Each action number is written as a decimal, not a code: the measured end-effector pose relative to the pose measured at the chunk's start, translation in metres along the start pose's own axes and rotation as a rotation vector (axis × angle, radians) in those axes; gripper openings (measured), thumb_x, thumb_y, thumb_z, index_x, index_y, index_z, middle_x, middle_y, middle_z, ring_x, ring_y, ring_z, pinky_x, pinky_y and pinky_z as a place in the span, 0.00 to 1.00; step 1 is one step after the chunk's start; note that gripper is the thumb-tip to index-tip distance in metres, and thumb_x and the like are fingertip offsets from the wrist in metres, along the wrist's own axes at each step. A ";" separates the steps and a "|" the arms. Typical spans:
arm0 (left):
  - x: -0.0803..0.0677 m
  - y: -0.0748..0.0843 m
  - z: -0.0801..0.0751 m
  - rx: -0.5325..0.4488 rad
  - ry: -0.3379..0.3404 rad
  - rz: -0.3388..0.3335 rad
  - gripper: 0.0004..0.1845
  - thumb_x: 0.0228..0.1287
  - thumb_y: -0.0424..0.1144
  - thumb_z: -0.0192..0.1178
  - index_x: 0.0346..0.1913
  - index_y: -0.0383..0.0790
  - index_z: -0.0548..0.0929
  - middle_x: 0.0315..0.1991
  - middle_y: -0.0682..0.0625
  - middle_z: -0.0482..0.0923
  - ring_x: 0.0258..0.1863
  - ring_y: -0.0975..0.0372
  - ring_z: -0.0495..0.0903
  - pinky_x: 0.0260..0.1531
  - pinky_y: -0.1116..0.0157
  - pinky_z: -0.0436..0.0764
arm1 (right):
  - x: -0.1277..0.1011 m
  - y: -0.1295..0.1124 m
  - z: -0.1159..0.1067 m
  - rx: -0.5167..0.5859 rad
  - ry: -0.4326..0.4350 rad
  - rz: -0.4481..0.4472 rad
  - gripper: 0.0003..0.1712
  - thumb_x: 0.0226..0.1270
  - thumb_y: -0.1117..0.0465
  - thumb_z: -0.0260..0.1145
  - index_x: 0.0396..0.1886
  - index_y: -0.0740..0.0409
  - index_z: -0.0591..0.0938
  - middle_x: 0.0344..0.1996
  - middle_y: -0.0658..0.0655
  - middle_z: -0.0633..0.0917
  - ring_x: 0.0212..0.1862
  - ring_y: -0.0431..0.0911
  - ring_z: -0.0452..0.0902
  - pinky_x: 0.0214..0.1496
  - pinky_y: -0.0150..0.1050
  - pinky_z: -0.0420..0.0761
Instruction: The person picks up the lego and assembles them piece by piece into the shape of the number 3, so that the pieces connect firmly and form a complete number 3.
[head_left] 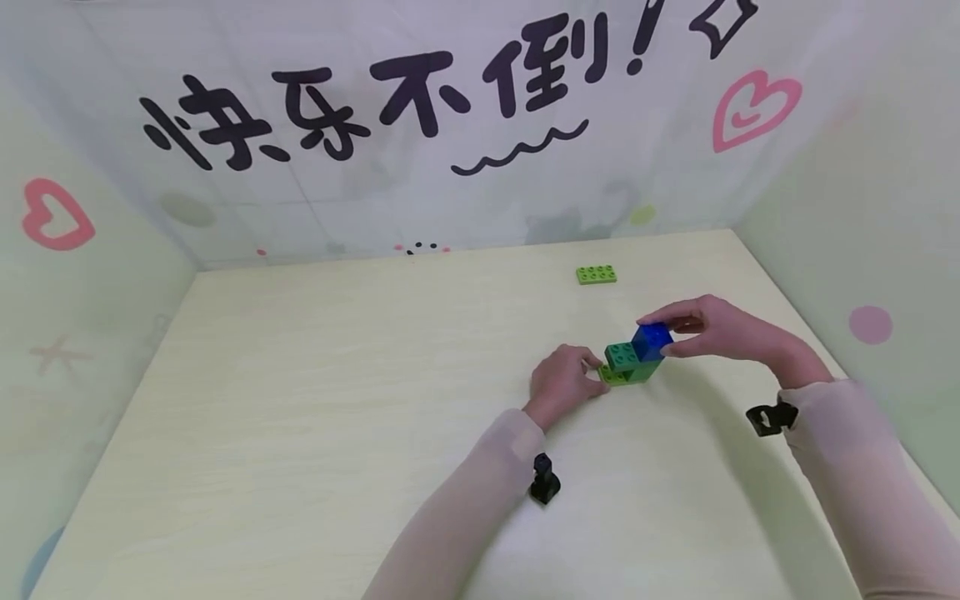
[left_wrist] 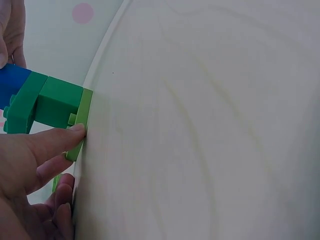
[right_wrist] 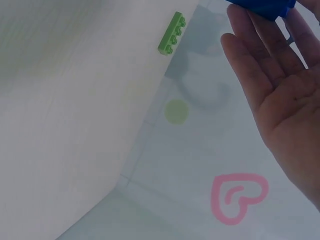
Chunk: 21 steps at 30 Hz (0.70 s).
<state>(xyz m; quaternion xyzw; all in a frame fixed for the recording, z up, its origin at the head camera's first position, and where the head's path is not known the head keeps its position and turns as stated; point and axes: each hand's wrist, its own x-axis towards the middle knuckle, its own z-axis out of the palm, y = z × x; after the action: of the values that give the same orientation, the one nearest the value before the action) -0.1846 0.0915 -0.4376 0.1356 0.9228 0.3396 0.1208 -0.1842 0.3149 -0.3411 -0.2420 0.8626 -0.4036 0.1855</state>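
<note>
Worktop (head_left: 300, 433), pale wood grain. Brick stack (head_left: 628, 364) stands on it: light green plate at base, dark green brick on that, blue brick (head_left: 651, 341) on top. Right hand (head_left: 712, 327) over the stack, grip narrow, pinching the blue brick. Left hand (head_left: 564, 385) just left of the stack, fingertips pressing its base plate. Loose green plate (head_left: 596, 274) well behind the stack.

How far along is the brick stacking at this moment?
Done: a dark green brick sits on a light green plate on the table. In hand: the right hand holds a blue brick at the stack's top, while the left hand steadies the base. Left: a loose light green brick lies apart, farther back.
</note>
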 end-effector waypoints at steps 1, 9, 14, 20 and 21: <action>0.000 0.000 0.000 0.000 0.000 0.001 0.17 0.45 0.49 0.72 0.42 0.52 0.85 0.33 0.59 0.76 0.32 0.69 0.73 0.24 0.71 0.68 | 0.000 0.000 -0.001 0.010 -0.014 -0.002 0.25 0.58 0.63 0.66 0.56 0.66 0.75 0.52 0.63 0.77 0.54 0.42 0.73 0.51 0.36 0.74; -0.001 0.000 0.000 -0.003 0.002 0.009 0.18 0.45 0.48 0.71 0.42 0.52 0.85 0.36 0.59 0.78 0.33 0.69 0.73 0.25 0.71 0.69 | 0.005 -0.005 -0.011 0.015 -0.082 0.010 0.23 0.61 0.63 0.64 0.56 0.66 0.74 0.52 0.63 0.77 0.53 0.47 0.74 0.48 0.33 0.75; -0.001 0.000 0.001 -0.008 0.001 0.010 0.18 0.45 0.48 0.71 0.42 0.51 0.85 0.36 0.59 0.77 0.33 0.69 0.73 0.25 0.71 0.69 | 0.007 -0.007 -0.017 -0.023 -0.090 -0.006 0.21 0.63 0.63 0.62 0.56 0.64 0.75 0.53 0.61 0.77 0.52 0.43 0.75 0.50 0.32 0.73; -0.002 0.000 0.001 -0.006 0.004 0.010 0.18 0.45 0.48 0.71 0.42 0.51 0.85 0.36 0.58 0.77 0.33 0.69 0.73 0.24 0.72 0.68 | 0.010 -0.009 -0.025 -0.056 -0.060 0.022 0.20 0.64 0.60 0.61 0.56 0.61 0.76 0.52 0.59 0.78 0.51 0.44 0.76 0.48 0.32 0.74; -0.002 0.000 0.001 -0.007 0.003 0.008 0.18 0.45 0.48 0.72 0.42 0.51 0.85 0.36 0.58 0.77 0.33 0.69 0.73 0.24 0.71 0.68 | 0.011 -0.009 -0.027 -0.054 -0.055 0.026 0.20 0.64 0.60 0.61 0.56 0.61 0.76 0.52 0.59 0.78 0.51 0.43 0.76 0.48 0.32 0.74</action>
<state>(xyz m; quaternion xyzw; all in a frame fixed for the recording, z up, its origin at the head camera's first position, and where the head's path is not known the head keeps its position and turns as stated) -0.1825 0.0918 -0.4378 0.1382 0.9214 0.3433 0.1184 -0.2042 0.3200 -0.3195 -0.2468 0.8708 -0.3708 0.2079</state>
